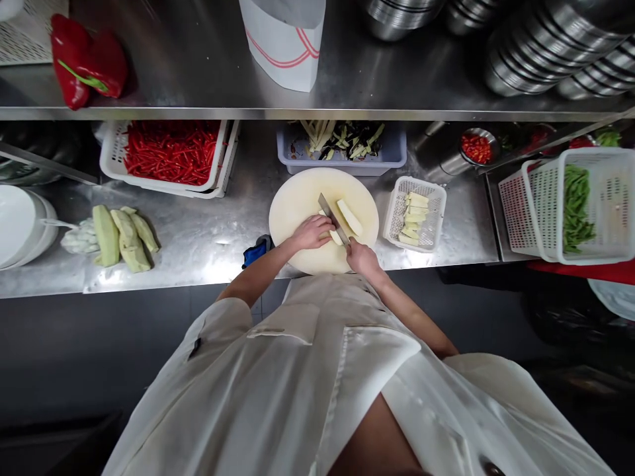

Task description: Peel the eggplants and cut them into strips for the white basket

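On the round white cutting board (292, 198), my right hand (364, 258) is closed around the handle of a kitchen knife (333, 217). The blade points away and to the left. My left hand (313, 231) presses with bent fingers on a pale peeled eggplant piece (336, 237), close beside the blade; much of that piece is hidden. Right of the knife lies another long eggplant piece (350, 217), which neither hand touches. A white basket (439, 221) with cut eggplant pieces (415, 215) stands right of the board.
Behind the board sits a bluish tub (342, 164) with dark peelings. Whole peeled eggplants (131, 239) lie at left, near white bowls (17, 225). A basket of red chillies (171, 152) is back left; green peppers (578, 208) fill a basket at right. A steel shelf (198, 73) runs above.
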{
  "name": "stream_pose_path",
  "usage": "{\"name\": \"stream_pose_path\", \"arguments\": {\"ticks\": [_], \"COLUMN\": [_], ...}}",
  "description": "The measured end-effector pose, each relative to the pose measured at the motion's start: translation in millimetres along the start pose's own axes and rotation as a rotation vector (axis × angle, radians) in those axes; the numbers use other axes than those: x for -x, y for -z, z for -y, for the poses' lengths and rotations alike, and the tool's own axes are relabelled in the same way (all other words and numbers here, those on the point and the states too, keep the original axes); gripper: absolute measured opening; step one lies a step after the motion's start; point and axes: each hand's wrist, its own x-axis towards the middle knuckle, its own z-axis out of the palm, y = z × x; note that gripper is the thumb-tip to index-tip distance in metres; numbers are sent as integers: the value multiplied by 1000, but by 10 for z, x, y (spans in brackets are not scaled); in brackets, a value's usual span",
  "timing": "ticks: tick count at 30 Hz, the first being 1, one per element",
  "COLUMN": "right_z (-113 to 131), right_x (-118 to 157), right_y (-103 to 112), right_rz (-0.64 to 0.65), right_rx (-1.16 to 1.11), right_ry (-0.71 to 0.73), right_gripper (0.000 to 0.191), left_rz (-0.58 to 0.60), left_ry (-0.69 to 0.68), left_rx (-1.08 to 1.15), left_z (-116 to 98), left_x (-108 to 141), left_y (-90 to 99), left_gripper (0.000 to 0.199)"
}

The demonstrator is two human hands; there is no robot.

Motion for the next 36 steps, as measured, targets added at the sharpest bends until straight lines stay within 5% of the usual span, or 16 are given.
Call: {"name": "stream_pose_path", "arguments": {"ticks": [6,12,18,28,33,36], "right_z": [-337,-701,-717,-719,-502,-603], "right_x": [-21,138,152,-94,-407,-391], "right_y": [168,370,449,446,275,217], "right_rz": [-162,-139,-52,25,-62,-164], "right_rx": [-86,73,104,48,-49,-254], "right_ry": [56,-52,-25,7,-6,7], "right_gripper": [40,38,38,35,34,31], "left_rz": [-50,-120,-123,-66,-18,28], "left_ry": [44,20,44,97,110,69], "left_rx": [16,38,40,68,67,22], "left_z": [-99,-230,-207,-189,-193,-130], "left_x": [-31,-523,-687,-672,-675,-624], "left_y": [38,-180,-378,-362,-294,-133], "left_gripper": [22,28,29,34,34,36]}}
